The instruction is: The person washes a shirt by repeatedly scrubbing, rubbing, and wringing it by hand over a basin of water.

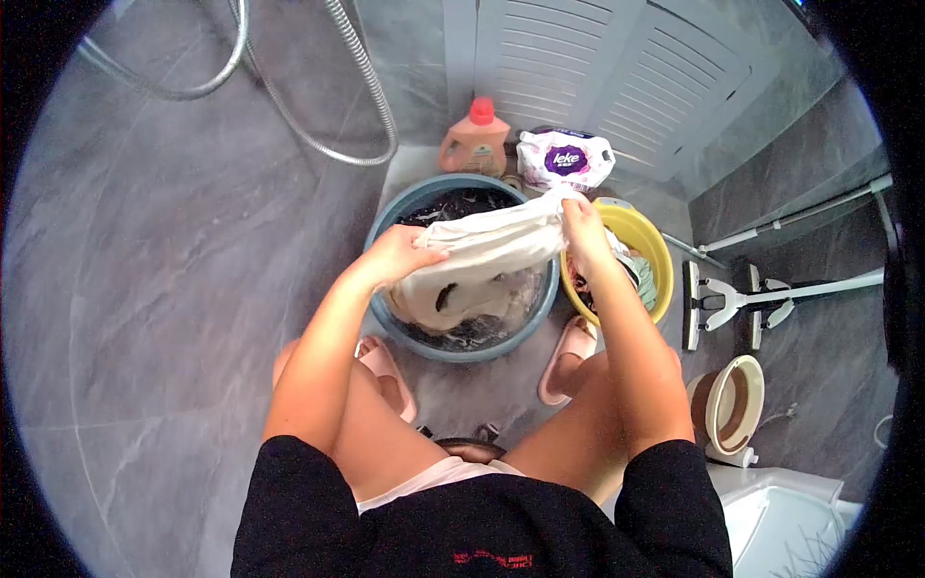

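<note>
White cloth [496,236]: stretched between the two hands above the blue tub [467,355], from near its left rim to its right rim; whether it joins the pale fabric in the water below is unclear.
Slip risk: if the cloth is wet and heavy, a thin hold on either end could let it drop and splash over the near rim.
Drip risk: the right end is close to the yellow basin [664,270], so a sideways swing could wet the clothes in it or brush the white pack [567,159] beyond the tub's far right edge.
Left hand [393,256]: closed, thumb and fingers pinching the cloth's left end by the tub's left rim.
Right hand [584,234]: closed, gripping the bunched right end between tub and basin; some fingertips are hidden.
</note>
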The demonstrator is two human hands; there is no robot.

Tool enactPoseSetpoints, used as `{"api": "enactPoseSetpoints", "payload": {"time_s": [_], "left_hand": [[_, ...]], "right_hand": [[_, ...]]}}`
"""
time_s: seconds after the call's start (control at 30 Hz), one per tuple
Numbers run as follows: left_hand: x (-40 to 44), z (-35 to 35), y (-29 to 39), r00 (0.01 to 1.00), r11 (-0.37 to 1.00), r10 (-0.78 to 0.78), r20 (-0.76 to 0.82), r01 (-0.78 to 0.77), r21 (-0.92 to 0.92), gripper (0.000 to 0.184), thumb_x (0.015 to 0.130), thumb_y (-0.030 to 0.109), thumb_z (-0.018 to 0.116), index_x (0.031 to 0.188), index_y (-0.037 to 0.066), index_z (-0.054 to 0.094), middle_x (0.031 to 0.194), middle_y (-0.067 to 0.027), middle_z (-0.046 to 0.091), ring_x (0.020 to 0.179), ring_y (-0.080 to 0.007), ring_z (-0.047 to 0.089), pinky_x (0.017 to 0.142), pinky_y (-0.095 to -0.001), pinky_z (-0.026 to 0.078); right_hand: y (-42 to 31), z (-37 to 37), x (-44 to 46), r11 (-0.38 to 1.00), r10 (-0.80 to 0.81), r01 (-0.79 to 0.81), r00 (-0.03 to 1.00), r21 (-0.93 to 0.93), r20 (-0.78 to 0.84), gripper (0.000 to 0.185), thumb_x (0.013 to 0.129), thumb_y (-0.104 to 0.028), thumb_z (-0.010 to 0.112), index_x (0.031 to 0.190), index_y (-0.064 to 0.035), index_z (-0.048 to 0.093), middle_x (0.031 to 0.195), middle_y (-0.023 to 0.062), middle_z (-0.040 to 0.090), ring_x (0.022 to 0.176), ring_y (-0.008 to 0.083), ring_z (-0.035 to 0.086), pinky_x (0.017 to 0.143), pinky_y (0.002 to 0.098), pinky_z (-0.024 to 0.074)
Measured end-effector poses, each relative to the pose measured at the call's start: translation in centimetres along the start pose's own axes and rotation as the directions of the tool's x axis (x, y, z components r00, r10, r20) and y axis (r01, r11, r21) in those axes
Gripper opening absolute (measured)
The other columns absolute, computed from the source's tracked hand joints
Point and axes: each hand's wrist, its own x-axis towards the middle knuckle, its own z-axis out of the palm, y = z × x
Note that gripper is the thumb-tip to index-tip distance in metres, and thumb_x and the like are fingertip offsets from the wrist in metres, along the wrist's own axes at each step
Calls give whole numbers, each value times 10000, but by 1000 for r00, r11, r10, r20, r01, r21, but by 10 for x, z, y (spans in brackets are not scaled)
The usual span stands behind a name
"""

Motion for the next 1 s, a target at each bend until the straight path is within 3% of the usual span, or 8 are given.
{"api": "enactPoseSetpoints", "payload": {"time_s": [0.17, 0.27, 0.37, 0.6, 0.77, 0.83, 0.87, 1.0], "left_hand": [[25, 30, -6, 988, 933, 25, -149, -77, -352, 375, 916, 359, 466, 1088, 44, 574, 1006, -26, 599, 924, -96, 509, 839, -241, 384], [40, 54, 16, 925, 561, -145, -350, -215, -799, 363, 936, 368, 416, 1053, 56, 560, 976, -34, 590, 925, -145, 536, 845, -292, 400], [45, 72, 27, 923, 426, -262, -283, -153, -892, 366, 913, 397, 435, 1025, 78, 573, 965, -35, 597, 882, -152, 564, 770, -294, 439], [58, 93, 33, 904, 388, -329, -272, -133, -912, 365, 903, 409, 448, 988, 77, 573, 918, -54, 623, 793, -190, 612, 707, -328, 489], [87, 35, -48, 938, 585, -271, -218, -19, -811, 334, 850, 417, 525, 718, 111, 549, 705, -34, 595, 588, -174, 557, 537, -330, 450], [87, 77, -43, 997, 10, 66, -37, -37, -999, 271, 846, 364, 529, 773, 108, 574, 735, -21, 602, 626, -172, 578, 559, -321, 468], [50, 81, 30, 900, 339, -396, -181, -40, -940, 219, 883, 319, 454, 848, 142, 579, 817, -32, 615, 735, -151, 600, 665, -329, 493], [55, 90, 30, 944, 243, -305, -125, -50, -969, 257, 889, 311, 439, 929, 104, 587, 891, -53, 636, 786, -188, 615, 724, -341, 495]], "right_hand": [[-54, 36, -31, 776, 165, -170, 984, 608, 65, 380, 916, -369, 381, 1130, -89, 524, 1044, 75, 563, 913, 192, 544, 829, 341, 437], [-9, 76, -24, 990, -130, 121, 983, 68, 133, 331, 852, -355, 475, 982, -76, 596, 911, 128, 611, 833, 265, 594, 768, 379, 457], [-69, 122, -78, 761, -335, 408, 913, -505, 232, 242, 729, -233, 593, 884, -50, 622, 844, 121, 638, 757, 239, 619, 706, 352, 476], [-35, 108, -15, 970, -151, 116, 977, -215, -150, 292, 732, -288, 551, 756, -7, 626, 708, 218, 607, 650, 362, 608, 591, 414, 464], [-51, 143, -96, 736, -556, 586, 809, -339, 193, 209, 696, -192, 591, 634, 3, 549, 616, 209, 559, 554, 345, 561, 529, 408, 441], [-38, 131, -61, 823, -490, 475, 871, -311, 33, 137, 711, -130, 574, 685, 4, 557, 612, 166, 555, 527, 178, 521, 530, 341, 437], [-34, 120, -43, 883, -393, 366, 919, -294, -36, 185, 727, -176, 578, 731, 8, 571, 730, 221, 592, 634, 353, 581, 576, 395, 460], [-40, 105, -27, 949, -262, 211, 941, -232, -214, 201, 783, -67, 444, 936, 6, 553, 834, 183, 591, 738, 258, 571, 698, 358, 454]]}}
